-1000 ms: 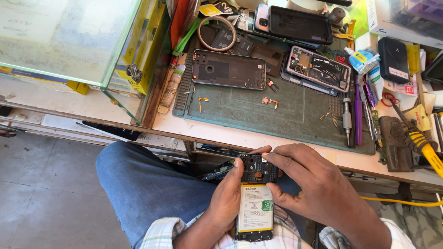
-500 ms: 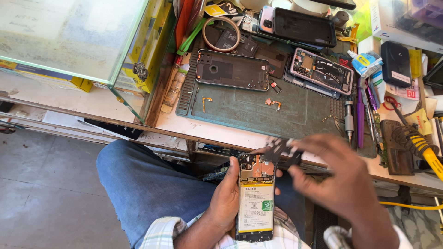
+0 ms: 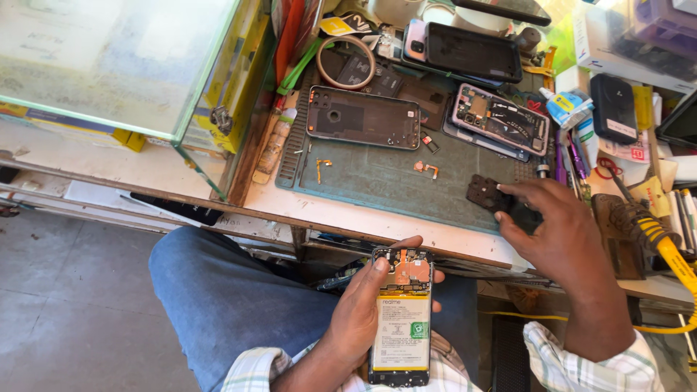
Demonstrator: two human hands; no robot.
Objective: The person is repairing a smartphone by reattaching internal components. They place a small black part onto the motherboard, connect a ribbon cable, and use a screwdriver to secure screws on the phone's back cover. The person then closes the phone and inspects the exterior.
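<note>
Head cam, only view. L hand [image 3: 359, 319] at 6 o'clock, wrapped round an opened phone [image 3: 401, 327], back cover off, batt + board showing; thumb lies across the top edge near the board, fingers curled behind. Phone sits upright in the palm over the lap, below the bench edge.

R hand [image 3: 563, 232] at 3 o'clock over the green work mat [image 3: 377, 181], fingers half spread, tips pinching/pressing a small black plastic cover piece [image 3: 485, 192] at the mat's right edge. Can't tell if it's lifted or flat on the mat.

On the mat at 12: a dark phone back shell [image 3: 363, 116], just right of it a second stripped phone [image 3: 501, 120] w/ board exposed. Two small flex parts [image 3: 428, 168] lie loose mid-mat.

Glass case [image 3: 109, 65] at 10 o'clock. Yellow cable [image 3: 671, 254] at far right, close to R wrist.
</note>
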